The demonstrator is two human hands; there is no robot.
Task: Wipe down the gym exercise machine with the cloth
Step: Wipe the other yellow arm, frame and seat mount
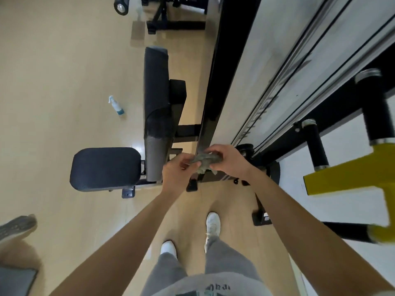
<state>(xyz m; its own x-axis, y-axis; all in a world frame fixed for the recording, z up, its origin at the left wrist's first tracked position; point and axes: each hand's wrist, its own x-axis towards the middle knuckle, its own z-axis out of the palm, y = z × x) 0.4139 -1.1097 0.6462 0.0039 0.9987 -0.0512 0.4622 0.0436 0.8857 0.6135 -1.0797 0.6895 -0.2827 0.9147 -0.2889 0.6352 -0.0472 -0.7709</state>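
Both hands close together at centre, gripped bunched grey cloth [205, 160]. Left hand [177, 170] pinched cloth's left end; right hand [229, 161] curled over right end. Cloth sat against lower part of machine's black upright [211, 92]; contact unclear. Seat [104, 167] and backrest [155, 99] left of upright. Spray bottle [116, 106] on floor, far left. Yellow bar [350, 176] right.
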